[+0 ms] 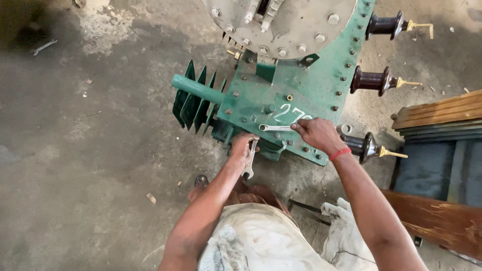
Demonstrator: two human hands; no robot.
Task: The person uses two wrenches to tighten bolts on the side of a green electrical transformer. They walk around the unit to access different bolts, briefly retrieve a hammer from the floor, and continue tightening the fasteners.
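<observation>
A green metal transformer tank [306, 85] with a bolted lid stands on the floor in front of me. My right hand [316, 134] grips a silver ring spanner [275, 128] that lies flat on the lid, its ring end pointing left over a bolt. My left hand [242, 148] holds a second silver spanner [250, 161] at the lid's near edge, its open jaw hanging downward. A red band circles my right wrist. Three dark brown insulators [374, 80] with brass tips stick out of the tank's right side.
A grey round bolted plate [291, 25] covers the tank's far part. Green cooling fins and a green pipe [197, 89] jut out to the left. Wooden planks [437, 110] lie at right. A loose wrench [44, 46] rests on the concrete floor far left.
</observation>
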